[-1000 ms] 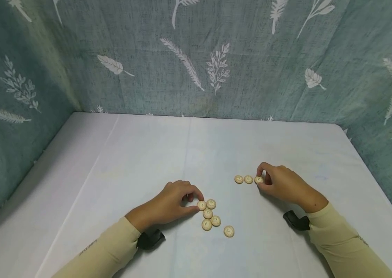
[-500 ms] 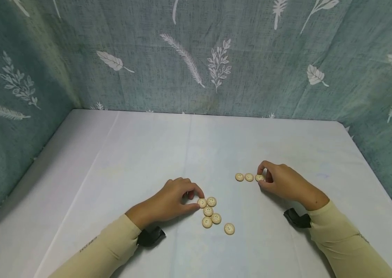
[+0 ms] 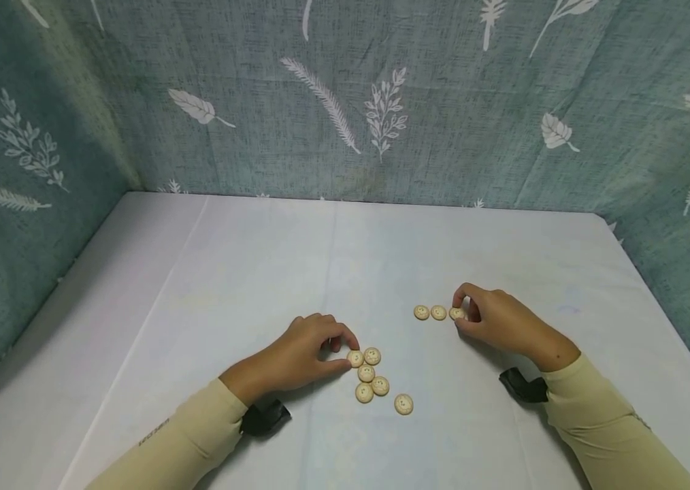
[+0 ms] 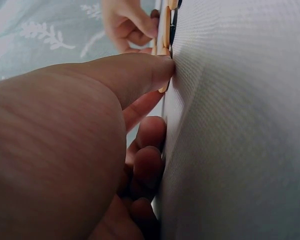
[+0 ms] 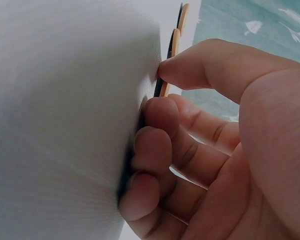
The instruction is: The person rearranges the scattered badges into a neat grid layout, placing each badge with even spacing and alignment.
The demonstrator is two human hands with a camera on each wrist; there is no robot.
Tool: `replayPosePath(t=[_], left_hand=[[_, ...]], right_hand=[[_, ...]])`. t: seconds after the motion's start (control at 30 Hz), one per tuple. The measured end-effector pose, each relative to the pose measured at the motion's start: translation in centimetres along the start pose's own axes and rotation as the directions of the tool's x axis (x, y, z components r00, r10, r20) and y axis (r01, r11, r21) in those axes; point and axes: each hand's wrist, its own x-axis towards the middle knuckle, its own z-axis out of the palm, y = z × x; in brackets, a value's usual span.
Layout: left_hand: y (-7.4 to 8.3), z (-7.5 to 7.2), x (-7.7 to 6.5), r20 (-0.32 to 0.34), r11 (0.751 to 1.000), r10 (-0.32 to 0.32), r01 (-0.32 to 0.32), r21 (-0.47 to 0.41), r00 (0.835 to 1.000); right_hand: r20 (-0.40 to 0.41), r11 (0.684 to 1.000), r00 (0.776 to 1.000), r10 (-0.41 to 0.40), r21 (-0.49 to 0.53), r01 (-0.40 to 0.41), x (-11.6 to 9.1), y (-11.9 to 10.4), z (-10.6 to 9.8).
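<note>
Several round, pale wooden buttons lie flat on the white tabletop in the head view. At the upper left of a loose cluster, my left hand (image 3: 303, 352) pinches one button (image 3: 355, 358) by its edges between thumb and forefinger. Touching or close to it are other buttons, among them a lower one (image 3: 364, 393). Further right, my right hand (image 3: 500, 323) pinches the right-hand button (image 3: 456, 313) of a short row of three. The row's middle button (image 3: 438, 312) and left button (image 3: 421, 312) lie beside it. Both wrist views show the held buttons edge-on, partly behind the thumbs.
A single button (image 3: 403, 404) lies apart, to the lower right of the cluster. The white cloth-covered table (image 3: 247, 272) has faint creases. Green leaf-patterned fabric (image 3: 259, 122) stands behind it and along both sides. Black bands sit at both wrists.
The head view has tilted down very slightly. Both hands and all the buttons keep the same places on the table.
</note>
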Motion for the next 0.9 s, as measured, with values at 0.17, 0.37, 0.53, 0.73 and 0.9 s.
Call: replayPosePath(t=[0.17,0.37,0.53,0.73,0.9], left_hand=[[-0.1,0.14,-0.09,0.009,1.0,-0.005,0.005,0.0,1.0],[0.08,-0.07,-0.04,0.003,1.0,0.003,-0.003,0.001,1.0],[0.13,-0.17,-0.05,0.007,1.0,-0.004,0.004,0.002,1.0],[0.1,-0.21,0.1,0.002,1.0,0.003,-0.003,0.002,1.0],[-0.03,-0.12,0.07,0.008,1.0,-0.001,0.001,-0.001,1.0]], right_hand=[[0.014,1.0,1.0,0.013,-0.003,-0.013,0.01,-0.07,0.15],[0.008,1.0,1.0,0.014,-0.004,-0.014,0.06,-0.18,-0.03],[0.009,1.0,1.0,0.012,-0.007,-0.012,0.11,-0.28,-0.08],[-0.009,1.0,1.0,0.0,-0.016,0.0,0.07,-0.18,-0.13],[0.005,1.0,1.0,-0.001,0.007,0.001,-0.01,-0.18,-0.14]])
